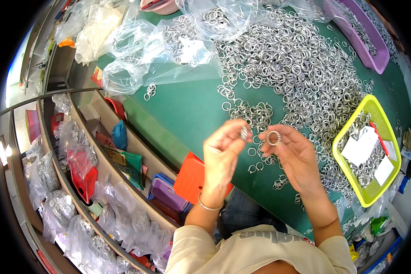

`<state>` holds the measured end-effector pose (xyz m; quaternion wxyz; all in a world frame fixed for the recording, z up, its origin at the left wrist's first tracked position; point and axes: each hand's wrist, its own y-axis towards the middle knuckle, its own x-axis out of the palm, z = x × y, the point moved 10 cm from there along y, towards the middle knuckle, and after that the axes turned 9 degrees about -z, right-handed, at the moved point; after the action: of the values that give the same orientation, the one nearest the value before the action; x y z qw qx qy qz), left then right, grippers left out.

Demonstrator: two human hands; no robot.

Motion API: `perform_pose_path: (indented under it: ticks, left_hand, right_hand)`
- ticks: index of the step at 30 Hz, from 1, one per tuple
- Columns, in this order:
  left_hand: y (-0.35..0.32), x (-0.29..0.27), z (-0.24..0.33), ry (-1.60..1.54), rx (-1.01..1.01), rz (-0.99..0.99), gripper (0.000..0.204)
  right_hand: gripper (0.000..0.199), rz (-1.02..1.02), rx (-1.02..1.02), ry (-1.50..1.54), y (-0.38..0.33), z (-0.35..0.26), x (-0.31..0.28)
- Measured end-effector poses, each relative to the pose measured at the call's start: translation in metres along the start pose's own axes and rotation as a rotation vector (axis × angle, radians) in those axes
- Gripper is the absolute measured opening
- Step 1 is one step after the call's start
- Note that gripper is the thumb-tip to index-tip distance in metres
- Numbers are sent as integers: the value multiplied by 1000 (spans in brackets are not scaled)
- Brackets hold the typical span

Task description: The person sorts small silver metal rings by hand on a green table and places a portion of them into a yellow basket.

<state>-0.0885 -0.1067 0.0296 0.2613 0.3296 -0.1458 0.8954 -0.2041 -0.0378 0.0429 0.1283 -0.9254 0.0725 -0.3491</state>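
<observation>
Rings of bright, thin silver metal, small hoops all alike, lie heaped in a broad tangled drift over the far half of the table, whose top is a smooth matte green. The left hand is raised above the near edge of the heap, its fingertips pinched on a small stack of such rings held edge-on. The right hand faces it close by, thumb and forefinger gripping a single ring turned flat to the camera. A plain metal bangle circles the left wrist. Right of the hands sits a lime basket of perforated plastic, holding more rings and white paper slips. A purple basket of the same latticed make lies beyond it. Crinkled clear bags sprawl at the table's far left. Below the table, curved shelves carry bulging clear sacks of metal parts.
</observation>
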Motion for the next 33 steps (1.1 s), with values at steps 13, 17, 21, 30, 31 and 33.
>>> perform_pose_path:
  ticks: [13,17,21,30,31,33]
  left_hand:
    - [-10,33,1,-85,-1,-76,35]
    - [-10,37,0,-90,-8,-98,36]
    - [-10,38,0,-18,-19,-60,39]
    - [-3,-12,16,418,50,164,32]
    - [-3,-33,21,517,68,294,33]
    - [1,-68,31,780,108,391,29]
  right_hand:
    - [33,-101,-272,-263,-1,-34,32]
    - [33,-94,-325,-298,-5,-39,32]
    - [34,-58,-348,-316,-7,-38,30]
    - [34,153,-430,-753,-41,-75,2]
    - [33,229,-448,-921,-56,-90,-7]
    - [36,469,-473,-1227,-94,-123,-30]
